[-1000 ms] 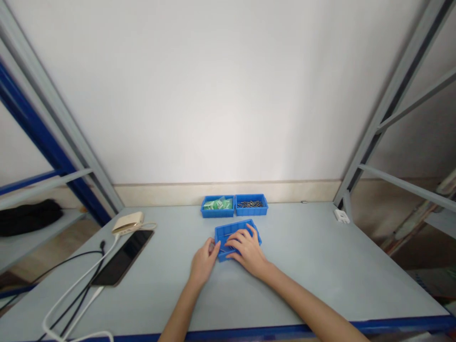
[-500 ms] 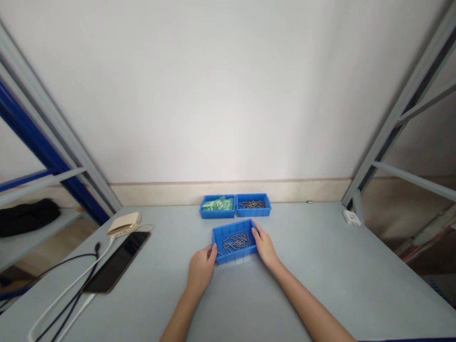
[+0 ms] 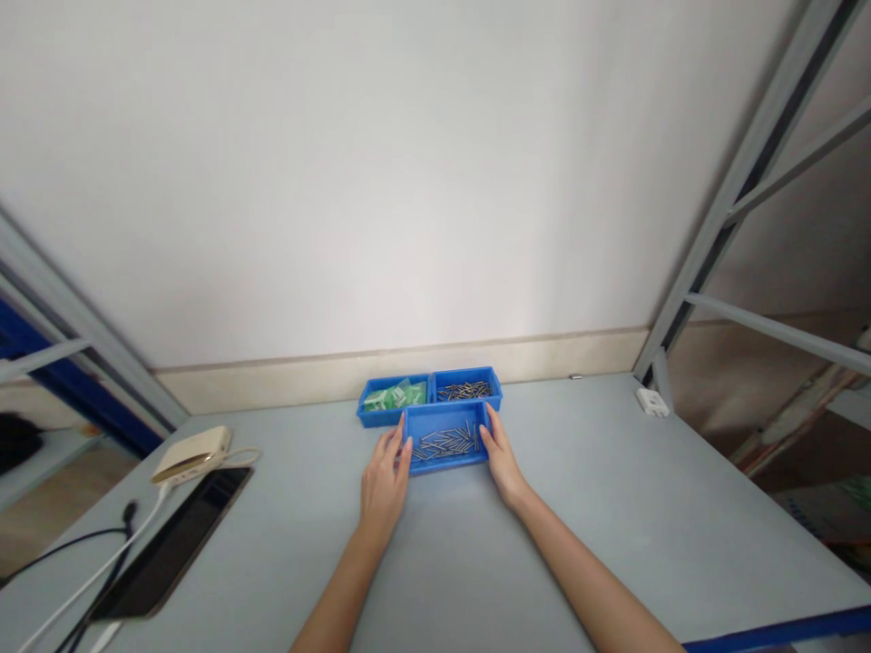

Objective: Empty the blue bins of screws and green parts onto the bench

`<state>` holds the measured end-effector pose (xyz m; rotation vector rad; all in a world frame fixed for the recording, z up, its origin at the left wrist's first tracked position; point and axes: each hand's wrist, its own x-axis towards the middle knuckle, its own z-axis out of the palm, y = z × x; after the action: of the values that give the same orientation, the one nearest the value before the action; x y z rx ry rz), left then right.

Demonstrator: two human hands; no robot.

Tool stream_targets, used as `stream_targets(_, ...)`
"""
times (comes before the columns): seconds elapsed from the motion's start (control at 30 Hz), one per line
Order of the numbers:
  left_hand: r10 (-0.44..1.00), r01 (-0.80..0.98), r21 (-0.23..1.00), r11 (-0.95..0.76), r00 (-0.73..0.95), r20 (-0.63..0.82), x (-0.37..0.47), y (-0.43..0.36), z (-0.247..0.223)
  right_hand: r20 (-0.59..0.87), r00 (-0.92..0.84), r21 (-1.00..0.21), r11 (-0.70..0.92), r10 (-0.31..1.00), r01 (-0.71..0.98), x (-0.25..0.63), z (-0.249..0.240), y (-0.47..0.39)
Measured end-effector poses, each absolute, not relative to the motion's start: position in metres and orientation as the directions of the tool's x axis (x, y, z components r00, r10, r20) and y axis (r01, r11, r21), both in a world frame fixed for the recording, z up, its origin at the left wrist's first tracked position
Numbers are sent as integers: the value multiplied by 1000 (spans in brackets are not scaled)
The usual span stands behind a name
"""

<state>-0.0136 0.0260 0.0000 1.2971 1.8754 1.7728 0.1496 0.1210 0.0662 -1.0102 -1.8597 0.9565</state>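
Our left hand [image 3: 382, 485] and right hand [image 3: 502, 458] gripped the ends of the tray [image 3: 445, 461] of pins [image 3: 444, 442]; since half a second earlier we had pushed it toward the desk's [image 3: 612, 508] back edge, against two other trays [image 3: 428, 393].

Three blue trays sit on one grey tabletop [image 3: 599, 508]. The near tray [image 3: 445, 464] holds many thin metal pins, too many and too small to count. Behind it are two more: the left rear tray [image 3: 371, 419] holds a few green packets, number unclear, and the right rear tray [image 3: 494, 388] holds another pile of metal pins. Two hands are in view, the left hand [image 3: 382, 488] and the right hand [image 3: 502, 458], one at each side of the near tray. At the left lie one black phone [image 3: 173, 542], one cream power bank [image 3: 190, 453] and at least two cables [image 3: 82, 580]. One small white block [image 3: 651, 402] sits at the right rear.
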Motion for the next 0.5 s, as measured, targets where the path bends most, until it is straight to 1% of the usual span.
stream_targets(0.13,792,256,931,-262,-494,359,-11,27,-4,261,-374,-878,380,890,291,150,68,119)
stream_targets(0.23,760,226,914,-336,-508,405,-10,28,-6,236,-371,-884,357,898,303,148,66,117)
stream_targets(0.3,700,275,886,-373,-543,464,-10,28,-6,218,-374,-886,343,902,312,146,63,116)
stream_targets(0.4,605,385,832,-401,-570,555,-11,28,-9,191,-423,-881,345,886,325,144,58,116)
stream_targets(0.5,491,520,736,-433,-549,676,-13,27,-15,145,-446,-877,324,883,355,144,58,117)
